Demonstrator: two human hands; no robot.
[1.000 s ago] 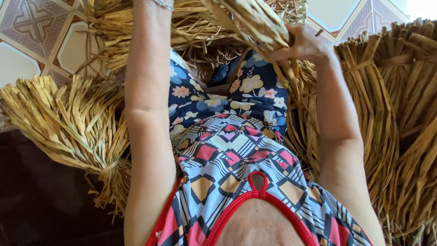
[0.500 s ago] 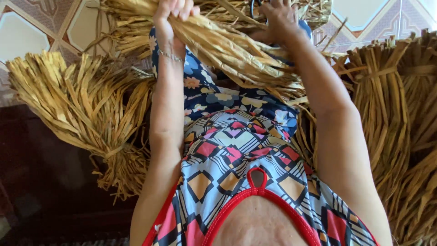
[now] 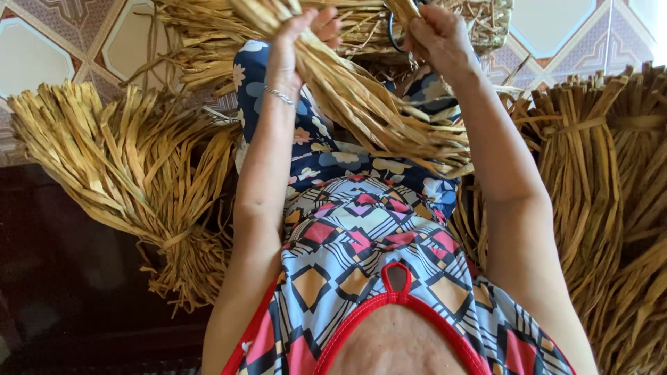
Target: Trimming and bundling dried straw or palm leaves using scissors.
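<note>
Hands (image 3: 375,35) grip flat, papery straw strips (image 3: 375,111) (dry, golden).

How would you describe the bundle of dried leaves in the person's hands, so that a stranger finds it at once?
Start from the patterned dress in the middle. Above the lap, the left hand and right hand grip one bundle of dried leaf strips. Unlike the tied bundles on the floor at both sides, it is lifted and slants across the lap.

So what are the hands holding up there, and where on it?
The left hand grips a bundle of dried straw strips near its upper end. The right hand holds scissors by the handle.
</note>
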